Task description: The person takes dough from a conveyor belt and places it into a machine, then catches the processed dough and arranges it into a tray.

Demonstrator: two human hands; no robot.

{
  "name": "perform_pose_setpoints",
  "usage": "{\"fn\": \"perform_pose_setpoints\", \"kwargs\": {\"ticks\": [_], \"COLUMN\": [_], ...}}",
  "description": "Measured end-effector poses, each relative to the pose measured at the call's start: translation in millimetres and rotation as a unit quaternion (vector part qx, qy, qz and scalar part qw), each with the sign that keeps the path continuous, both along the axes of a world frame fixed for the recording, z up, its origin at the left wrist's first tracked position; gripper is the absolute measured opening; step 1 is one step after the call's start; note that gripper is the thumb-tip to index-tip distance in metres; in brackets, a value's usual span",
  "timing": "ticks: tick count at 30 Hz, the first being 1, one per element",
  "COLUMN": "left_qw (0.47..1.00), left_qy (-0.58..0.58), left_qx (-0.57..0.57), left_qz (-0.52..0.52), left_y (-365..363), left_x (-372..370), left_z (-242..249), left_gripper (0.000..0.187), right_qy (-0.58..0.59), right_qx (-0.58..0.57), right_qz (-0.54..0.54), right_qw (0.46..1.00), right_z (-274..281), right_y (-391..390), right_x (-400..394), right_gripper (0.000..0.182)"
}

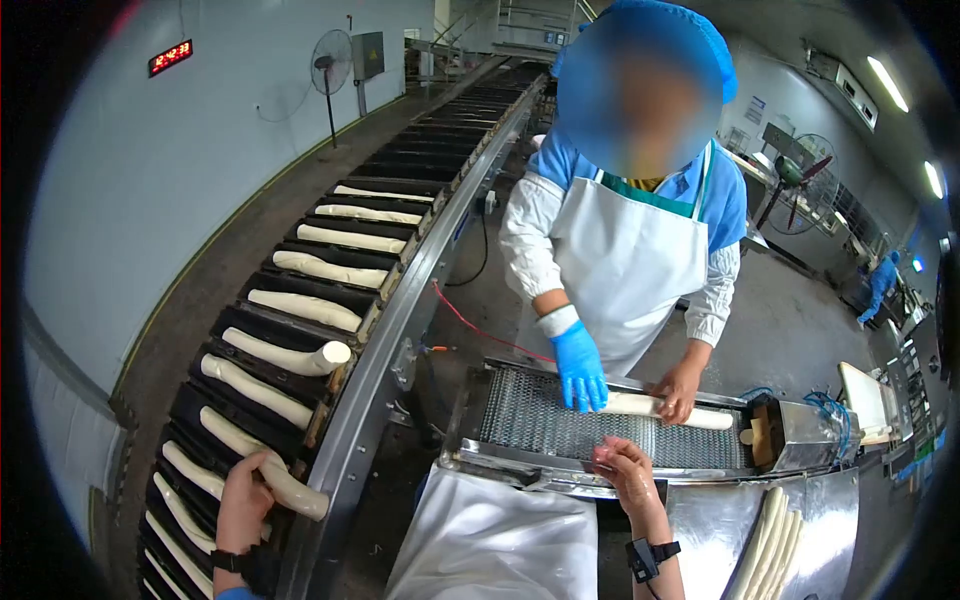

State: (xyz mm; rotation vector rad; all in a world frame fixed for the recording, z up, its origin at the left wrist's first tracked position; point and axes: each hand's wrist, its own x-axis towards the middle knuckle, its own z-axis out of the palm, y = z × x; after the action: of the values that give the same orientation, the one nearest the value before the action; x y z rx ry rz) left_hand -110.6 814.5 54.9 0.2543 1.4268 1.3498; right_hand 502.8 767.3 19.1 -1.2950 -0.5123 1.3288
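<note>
My left hand [245, 500] is closed around a long pale dough roll [285, 487]. That roll lies partly in a black trough of the tray conveyor, and its near end sticks out over the metal side rail. My right hand [627, 468] is held over the near edge of the mesh belt [520, 415], with loosely bent fingers and nothing visible in them. Across the belt, a co-worker's blue-gloved hand [580, 370] and bare hand [680, 392] rest on another dough roll [640, 404].
Black troughs [310, 280] with several dough rolls run along the left. On a steel table [700, 520] at lower right lie several more rolls [768, 550]. A metal housing [810, 435] stands at the belt's right end. A red hose [490, 333] hangs behind the belt.
</note>
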Motion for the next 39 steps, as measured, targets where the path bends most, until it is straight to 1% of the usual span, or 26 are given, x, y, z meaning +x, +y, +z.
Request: {"fn": "perform_pose_setpoints", "kwargs": {"ticks": [2,5,7,8,9,10,11,12,13,14,15,16,18,20,24,25,27,28,29,30,32,33,35,37,38,39], "left_qw": [0.997,0.994,0.994,0.987,0.982,0.900,0.993,0.989,0.976,0.965,0.949,0.949,0.900,0.960,0.990,0.990,0.987,0.983,0.976,0.979,0.986,0.976,0.958,0.926,0.918,0.899], "left_qy": [-0.066,-0.056,-0.043,0.041,0.145,0.392,0.046,0.091,0.159,0.217,0.294,0.293,0.416,0.215,0.068,0.088,0.140,0.174,0.200,0.143,0.050,0.117,0.202,0.296,0.321,0.381], "left_qx": [-0.003,0.057,0.043,0.144,0.111,0.145,0.102,0.100,0.042,0.018,-0.060,-0.062,0.080,0.179,0.097,0.088,0.064,0.056,0.083,0.139,0.131,0.127,0.158,0.205,0.210,0.192], "left_qz": [0.042,0.079,0.093,-0.059,0.046,-0.127,-0.039,0.056,0.144,0.149,0.098,0.100,0.106,0.024,-0.081,-0.061,-0.055,-0.034,0.008,0.032,0.094,0.134,0.127,0.115,0.104,0.101], "left_y": [-7,9,25,24,28,23,47,59,71,79,88,94,105,117,154,170,193,202,222,236,246,250,257,270,266,271], "left_x": [-20,-3,-39,-83,-49,-78,-126,-104,-94,-88,-88,-78,-40,5,92,104,125,134,128,118,115,114,93,61,53,38], "left_z": [-7,25,-13,-57,-33,-43,-83,-65,-59,-51,-37,-31,-22,-16,10,-6,1,6,-16,-32,-35,-40,-62,-94,-89,-97], "left_gripper": [0.022,0.017,0.013,0.010,0.007,0.019,0.029,0.043,0.048,0.056,0.063,0.063,0.072,0.074,0.082,0.086,0.088,0.088,0.087,0.084,0.079,0.076,0.073,0.068,0.066,0.065], "right_qy": [-0.019,-0.027,-0.039,-0.046,-0.044,-0.071,-0.074,-0.092,-0.105,-0.120,-0.121,-0.153,-0.186,-0.225,-0.310,-0.372,-0.472,-0.474,-0.477,-0.480,-0.485,-0.480,-0.478,-0.586,-0.587,-0.654], "right_qx": [-0.020,-0.027,-0.018,-0.018,-0.011,-0.007,-0.003,-0.018,-0.027,-0.034,-0.033,-0.048,-0.062,-0.018,-0.004,0.013,0.013,0.012,-0.005,-0.023,-0.027,-0.046,-0.066,-0.050,-0.050,-0.017], "right_qz": [0.013,0.017,0.012,0.011,0.013,0.008,0.006,0.002,-0.002,-0.011,-0.005,-0.016,-0.032,-0.053,-0.035,-0.023,0.000,-0.014,-0.015,-0.012,-0.031,-0.040,-0.048,-0.014,-0.016,-0.020], "right_qw": [1.000,0.999,0.999,0.999,0.999,0.997,0.997,0.996,0.994,0.992,0.992,0.987,0.980,0.973,0.950,0.928,0.881,0.880,0.879,0.877,0.873,0.875,0.875,0.809,0.808,0.756], "right_z": [-1,7,11,9,5,1,9,11,9,7,4,0,-18,-51,-42,-42,-40,-39,-39,-40,-44,-42,-36,-30,-28,-26], "right_y": [5,14,17,17,16,15,12,9,5,1,-2,-6,-17,-19,-15,-15,-18,-22,-25,-28,-30,-29,-30,-31,-31,-31], "right_x": [-9,-17,-19,-16,-10,-6,-6,-2,7,16,24,33,53,75,53,47,44,45,48,49,55,56,60,67,71,78], "right_gripper": [0.032,0.033,0.032,0.032,0.032,0.032,0.033,0.033,0.033,0.033,0.033,0.032,0.031,0.031,0.028,0.026,0.022,0.022,0.024,0.025,0.027,0.028,0.028,0.037,0.037,0.045]}}
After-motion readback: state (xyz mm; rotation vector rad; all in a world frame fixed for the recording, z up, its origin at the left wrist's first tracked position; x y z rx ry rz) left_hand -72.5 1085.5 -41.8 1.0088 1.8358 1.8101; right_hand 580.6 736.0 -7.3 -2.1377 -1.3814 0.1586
